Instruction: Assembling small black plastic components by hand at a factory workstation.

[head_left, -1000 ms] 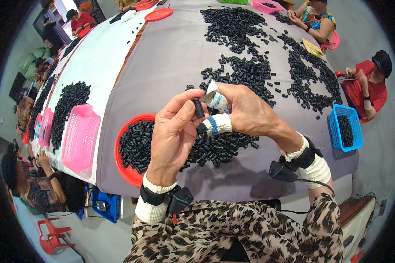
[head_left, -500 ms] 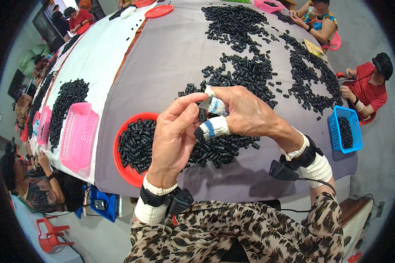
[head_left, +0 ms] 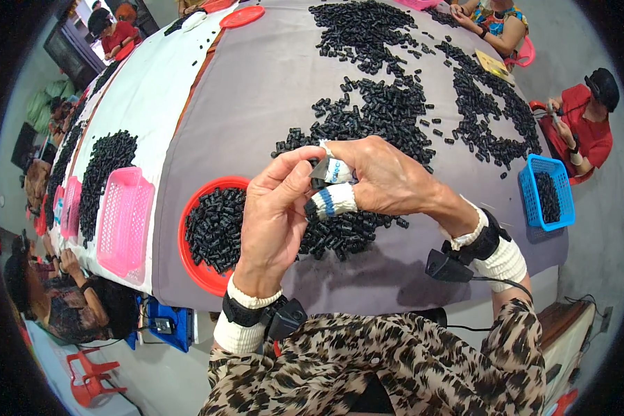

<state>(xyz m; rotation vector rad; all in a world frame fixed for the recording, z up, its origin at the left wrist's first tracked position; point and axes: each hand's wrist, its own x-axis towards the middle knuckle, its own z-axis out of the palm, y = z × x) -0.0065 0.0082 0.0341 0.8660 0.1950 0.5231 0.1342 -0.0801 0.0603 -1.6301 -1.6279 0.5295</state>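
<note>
My left hand (head_left: 270, 215) is closed, thumb and forefinger pinching a small black cylindrical piece (head_left: 317, 184) that the fingers mostly hide. Close against it, my right hand (head_left: 390, 179) is curled round a small flat grey blade-like piece (head_left: 320, 168). White cloth coverings, one striped blue, wrap the right thumb and finger. Both hands meet above the grey-covered table (head_left: 222, 125). Beneath and beyond them spreads a loose pile of small black pieces (head_left: 378, 114). Left of my left hand, a round red tray (head_left: 185, 232) holds many more of these pieces.
A pink basket (head_left: 125, 222) stands on the white cloth to the left, by another black pile (head_left: 107, 170). On the right is a blue basket (head_left: 549, 163) with black pieces inside. A red lid (head_left: 243, 16) lies far off. Several people sit around the table.
The hands stay together in nearly the same pose, and the black piece shows less between the fingers. My view has shifted slightly. The co-worker at right has raised their hands.
</note>
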